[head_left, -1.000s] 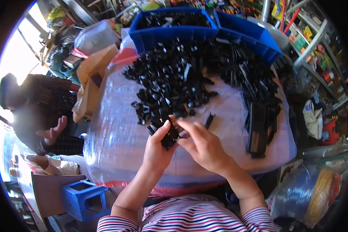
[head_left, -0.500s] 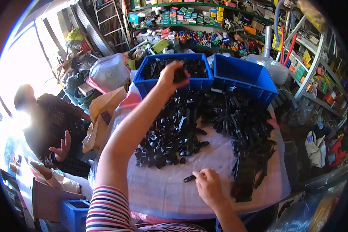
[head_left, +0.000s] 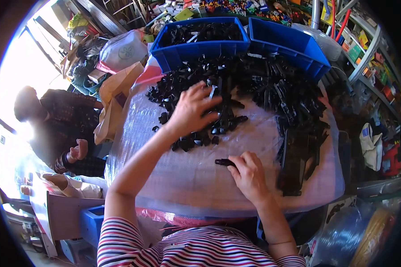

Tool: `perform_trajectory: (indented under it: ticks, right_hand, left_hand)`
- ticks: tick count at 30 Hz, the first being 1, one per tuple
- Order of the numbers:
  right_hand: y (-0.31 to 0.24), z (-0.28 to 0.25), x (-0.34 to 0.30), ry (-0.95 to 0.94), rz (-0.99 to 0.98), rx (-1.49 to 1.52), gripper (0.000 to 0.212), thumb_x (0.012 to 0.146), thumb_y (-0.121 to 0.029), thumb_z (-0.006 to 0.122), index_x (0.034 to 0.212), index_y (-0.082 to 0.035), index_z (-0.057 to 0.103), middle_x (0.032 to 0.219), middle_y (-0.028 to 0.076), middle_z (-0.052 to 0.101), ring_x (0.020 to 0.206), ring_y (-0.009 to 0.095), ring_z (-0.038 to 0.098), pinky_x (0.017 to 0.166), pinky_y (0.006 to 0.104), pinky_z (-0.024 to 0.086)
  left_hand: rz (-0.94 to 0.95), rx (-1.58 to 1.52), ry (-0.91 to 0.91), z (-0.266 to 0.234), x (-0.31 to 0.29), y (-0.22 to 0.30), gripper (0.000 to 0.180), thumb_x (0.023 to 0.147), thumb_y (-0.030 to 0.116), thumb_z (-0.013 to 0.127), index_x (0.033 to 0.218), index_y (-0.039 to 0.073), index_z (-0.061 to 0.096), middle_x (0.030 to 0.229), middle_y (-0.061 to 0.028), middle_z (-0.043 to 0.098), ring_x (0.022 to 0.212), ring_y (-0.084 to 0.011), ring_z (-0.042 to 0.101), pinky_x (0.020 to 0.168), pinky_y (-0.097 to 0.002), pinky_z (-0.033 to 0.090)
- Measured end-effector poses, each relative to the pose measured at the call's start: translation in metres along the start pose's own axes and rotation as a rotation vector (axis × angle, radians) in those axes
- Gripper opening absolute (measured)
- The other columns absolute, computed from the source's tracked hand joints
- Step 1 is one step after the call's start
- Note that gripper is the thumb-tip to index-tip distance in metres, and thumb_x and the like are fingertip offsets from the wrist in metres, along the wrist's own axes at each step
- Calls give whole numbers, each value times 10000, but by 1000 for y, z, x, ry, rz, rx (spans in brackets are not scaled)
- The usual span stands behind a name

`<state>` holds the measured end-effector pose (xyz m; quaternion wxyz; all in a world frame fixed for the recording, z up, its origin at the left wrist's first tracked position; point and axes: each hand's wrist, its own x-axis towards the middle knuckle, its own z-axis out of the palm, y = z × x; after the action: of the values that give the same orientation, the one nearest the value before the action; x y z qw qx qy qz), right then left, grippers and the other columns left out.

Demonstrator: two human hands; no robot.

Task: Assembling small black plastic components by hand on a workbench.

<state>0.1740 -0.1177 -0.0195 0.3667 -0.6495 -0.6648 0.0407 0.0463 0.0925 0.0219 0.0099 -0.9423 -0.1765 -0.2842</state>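
Observation:
My left hand (head_left: 194,109) hovers over or just touches a heap of small black plastic parts (head_left: 169,91), its fingers spread and nothing visible in them. Lower right of it, my right hand (head_left: 250,174) pinches a short black plastic part (head_left: 223,162), which pokes out to the left past the thumb. Longer black parts (head_left: 280,89) form a second heap at the right. Several long flat black pieces (head_left: 294,164) lie below that heap. All this rests on a table covered in translucent plastic sheeting (head_left: 178,187).
At the table's far edge stand a blue bin (head_left: 200,49) full of black parts and a second blue bin (head_left: 294,49) beside it. A person (head_left: 60,120) is at the left near a brown paper bag (head_left: 116,89). Crowded shelves (head_left: 370,58) line the right.
My left hand has come back from the filled blue bin to the small-parts heap, and the dark thing in it is gone. The right hand still pinches its part. The view has tilted down.

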Motion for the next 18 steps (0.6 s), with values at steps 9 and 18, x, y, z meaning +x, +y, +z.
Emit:
perform_trajectory:
  ticks: [9, 18]
  right_hand:
    - [-1, 4, -8, 19, 18, 2, 200, 713, -92, 671, 894, -46, 601, 797, 115, 542, 772, 305, 535, 684, 380, 441]
    - [1, 8, -3, 20, 45, 27, 210, 682, -152, 701, 834, -49, 599, 783, 89, 572, 769, 277, 559, 668, 368, 453]
  left_hand:
    - [-76, -178, -125, -10, -42, 17, 280, 706, 175, 669, 970, 92, 627, 1136, -94, 550, 1114, -262, 472, 933, -413, 341]
    - [118, -92, -230, 40, -2, 26, 388, 748, 308, 620, 1078, 105, 597, 1177, -98, 534, 1142, -275, 451, 957, -413, 312]
